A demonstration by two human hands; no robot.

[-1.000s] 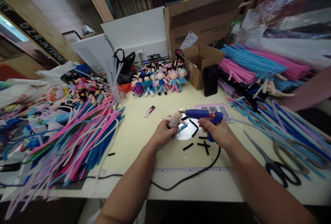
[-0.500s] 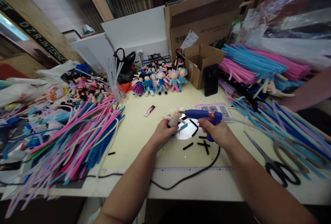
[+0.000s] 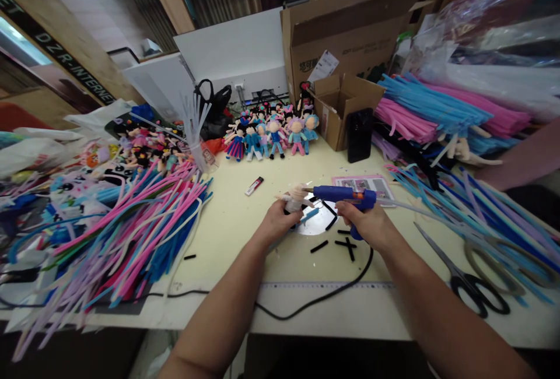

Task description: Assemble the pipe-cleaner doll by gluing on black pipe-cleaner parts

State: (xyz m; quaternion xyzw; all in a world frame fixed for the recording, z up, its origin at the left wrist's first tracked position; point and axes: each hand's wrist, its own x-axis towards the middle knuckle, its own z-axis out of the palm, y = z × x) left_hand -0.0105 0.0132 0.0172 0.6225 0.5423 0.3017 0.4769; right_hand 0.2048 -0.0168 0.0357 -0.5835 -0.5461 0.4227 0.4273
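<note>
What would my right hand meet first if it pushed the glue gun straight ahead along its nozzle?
Probably the pale figure in your left hand: the glue gun in your right hand points at it, though whether they touch is unclear.

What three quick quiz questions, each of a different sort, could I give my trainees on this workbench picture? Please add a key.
1. Multiple choice: what does the right hand hold?
A) a black phone
B) a blue glue gun
C) black-handled scissors

2. True or false: a group of small dolls stands beyond the hands, beside a small open cardboard box.

3. Fill in the missing word: the left hand holds a pale figure close to the tip of the blue glue gun's ____.

Key:
1. B
2. True
3. nozzle
</note>
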